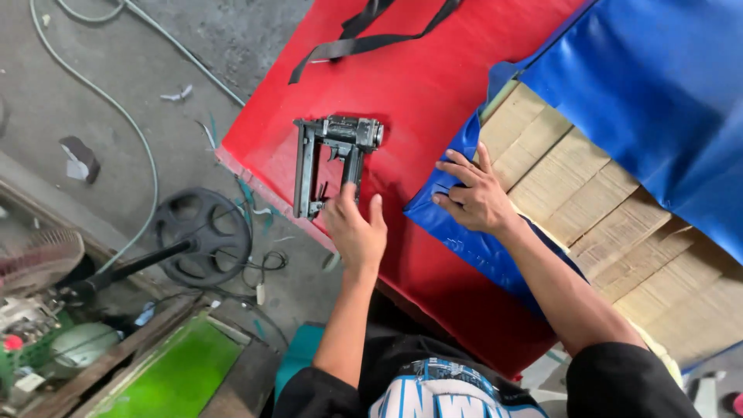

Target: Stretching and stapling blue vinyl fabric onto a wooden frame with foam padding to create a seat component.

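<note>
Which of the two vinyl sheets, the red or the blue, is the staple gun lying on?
The red vinyl sheet. The staple gun lies on it by the left hand, while the right hand presses the blue vinyl sheet.

I found this to be an upholstery workshop. A pneumatic staple gun (333, 162) lay on red vinyl sheeting (433, 93), beside blue vinyl (658, 93) folded over a slatted wooden frame (611, 224). The stained concrete floor (93, 101) carried air hoses (143, 147), offcuts, a fan base (203, 236) and general clutter.
</note>
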